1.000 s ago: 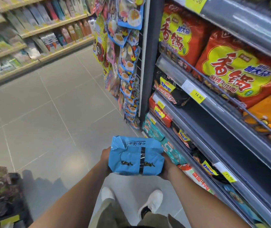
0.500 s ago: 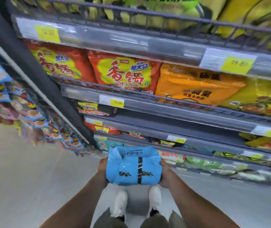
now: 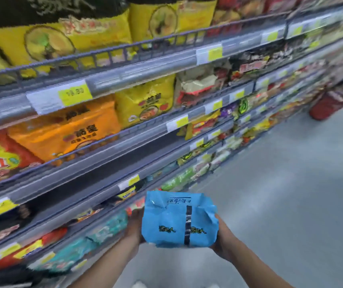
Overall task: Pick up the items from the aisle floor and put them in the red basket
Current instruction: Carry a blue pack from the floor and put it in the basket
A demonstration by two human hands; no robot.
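Observation:
I hold a blue noodle multipack point(image 3: 178, 221) in front of me at waist height, between both hands. My left hand point(image 3: 134, 227) grips its left side and my right hand point(image 3: 221, 240) grips its right side; the pack hides most of the fingers. Far down the aisle at the upper right, a red basket point(image 3: 330, 104) stands on the floor with some goods in it. The picture is blurred by motion.
Grey store shelves point(image 3: 124, 146) packed with yellow, orange and red noodle bags run along my left, from near to far. The grey tiled aisle floor point(image 3: 291, 194) stretches to the right toward the basket. My white shoes point(image 3: 139, 284) show at the bottom edge.
My view has swung to the right, from the aisle end past the shelves to the length of the aisle. The red basket has come into sight. Both hands keep the blue pack.

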